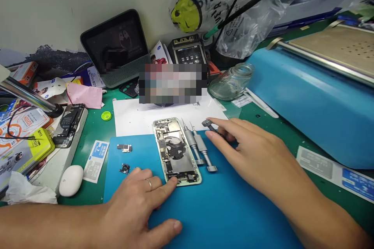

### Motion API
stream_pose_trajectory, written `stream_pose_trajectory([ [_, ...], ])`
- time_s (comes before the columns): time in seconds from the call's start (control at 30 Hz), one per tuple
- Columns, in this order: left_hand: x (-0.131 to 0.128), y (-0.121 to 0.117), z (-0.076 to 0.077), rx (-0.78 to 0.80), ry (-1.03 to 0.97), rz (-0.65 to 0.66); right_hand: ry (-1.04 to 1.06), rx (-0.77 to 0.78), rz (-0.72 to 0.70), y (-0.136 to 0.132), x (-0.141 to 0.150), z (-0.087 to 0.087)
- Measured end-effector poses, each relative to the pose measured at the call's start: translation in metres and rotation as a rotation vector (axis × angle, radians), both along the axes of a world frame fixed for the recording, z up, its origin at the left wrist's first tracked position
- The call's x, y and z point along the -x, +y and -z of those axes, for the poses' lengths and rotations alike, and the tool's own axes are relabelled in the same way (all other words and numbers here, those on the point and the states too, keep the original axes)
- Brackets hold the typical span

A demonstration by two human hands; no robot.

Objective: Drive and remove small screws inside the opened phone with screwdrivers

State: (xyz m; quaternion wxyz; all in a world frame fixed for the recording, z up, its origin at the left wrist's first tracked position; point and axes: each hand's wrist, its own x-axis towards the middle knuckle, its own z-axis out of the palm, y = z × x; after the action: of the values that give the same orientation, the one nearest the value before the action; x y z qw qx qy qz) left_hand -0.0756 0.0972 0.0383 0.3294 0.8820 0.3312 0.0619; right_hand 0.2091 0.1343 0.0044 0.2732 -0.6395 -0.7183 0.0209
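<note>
An opened smartphone (pixel 178 163) lies on the blue mat (pixel 228 206), its circuit boards and inner parts bare. My left hand (pixel 140 202) touches the phone's lower end with the index fingertip; its thumb is stretched apart and it grips nothing. To the right of the phone, two grey precision screwdrivers (pixel 201 146) lie side by side, tips pointing away. My right hand (pixel 251 144) pinches another grey screwdriver (pixel 209 123) between thumb and fingers, with most of its shaft hidden. Left of the phone rest a small metal bracket (pixel 125 148) and a small dark part (pixel 125 169).
A white sheet (pixel 131 116) lies behind the phone, near a glass jar (pixel 230 83) and a smart display (pixel 115 46). At left are a second opened phone (pixel 70 124), a white earbud case (pixel 71 181) and a yellow-green box (pixel 37 148). A blue machine (pixel 306 97) stands at right.
</note>
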Motion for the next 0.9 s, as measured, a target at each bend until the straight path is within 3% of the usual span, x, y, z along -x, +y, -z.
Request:
stream_pose_trajectory([
  [0.2, -0.001, 0.003, -0.002, 0.023, 0.011, 0.018, 0.061, 0.135, 0.103, 0.000, 0.000, -0.009],
  [0.43, 0.001, 0.002, 0.001, 0.007, 0.024, 0.029, 0.164, -0.018, 0.107, -0.002, 0.004, -0.016],
  [0.63, 0.000, 0.003, 0.000, 0.012, 0.022, 0.020, 0.104, 0.217, 0.075, 0.002, 0.000, -0.009],
  [0.9, -0.001, 0.003, -0.002, 0.022, 0.028, 0.002, 0.121, 0.213, 0.022, 0.002, 0.003, -0.011],
])
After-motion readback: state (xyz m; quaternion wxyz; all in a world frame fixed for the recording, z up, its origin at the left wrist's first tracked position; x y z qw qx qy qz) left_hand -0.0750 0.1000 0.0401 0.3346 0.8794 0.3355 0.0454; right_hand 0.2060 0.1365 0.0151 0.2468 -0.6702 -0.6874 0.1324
